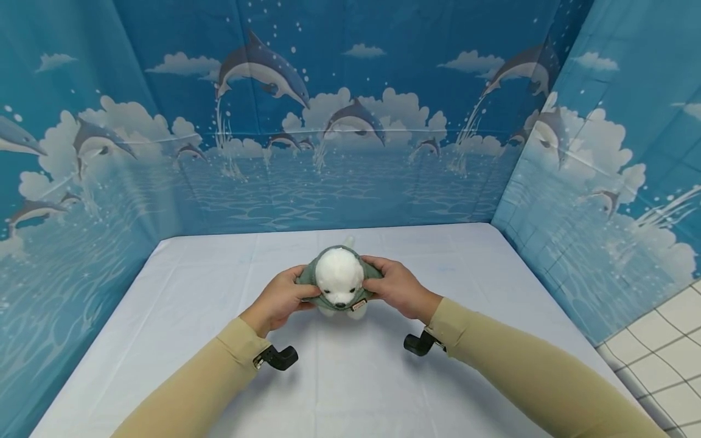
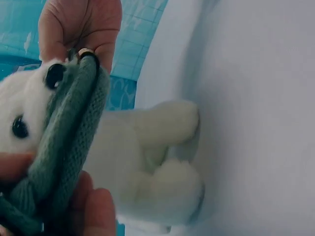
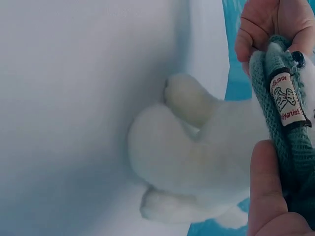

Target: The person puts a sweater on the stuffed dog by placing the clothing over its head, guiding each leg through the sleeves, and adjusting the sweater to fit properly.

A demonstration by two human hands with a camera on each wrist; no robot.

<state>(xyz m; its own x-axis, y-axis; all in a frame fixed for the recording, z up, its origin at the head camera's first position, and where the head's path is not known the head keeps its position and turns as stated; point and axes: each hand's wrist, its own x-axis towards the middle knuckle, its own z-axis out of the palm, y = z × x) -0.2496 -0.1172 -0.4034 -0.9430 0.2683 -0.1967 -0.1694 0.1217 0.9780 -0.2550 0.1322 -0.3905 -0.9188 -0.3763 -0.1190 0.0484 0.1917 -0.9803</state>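
A white plush animal toy [image 1: 339,274] with black eyes and nose faces me near the middle of the table, its legs [image 2: 167,191] down on the white cloth. Around its head and neck sits a green knitted garment [image 2: 74,128] with a folded edge. My left hand [image 1: 280,298] pinches this knit at the left side of the head, thumb on the front and fingers behind. On the opposite side my right hand [image 1: 404,291] grips it the same way. A sewn label with a printed figure [image 3: 286,98] shows on the knit's edge, below the face.
The table [image 1: 438,377] is covered with a white cloth. Blue curtains printed with dolphins [image 1: 263,67] and clouds hang behind and at both sides. White tiles [image 1: 668,353] show at the lower right. Black wrist devices [image 1: 279,358] are strapped over the tan sleeves.
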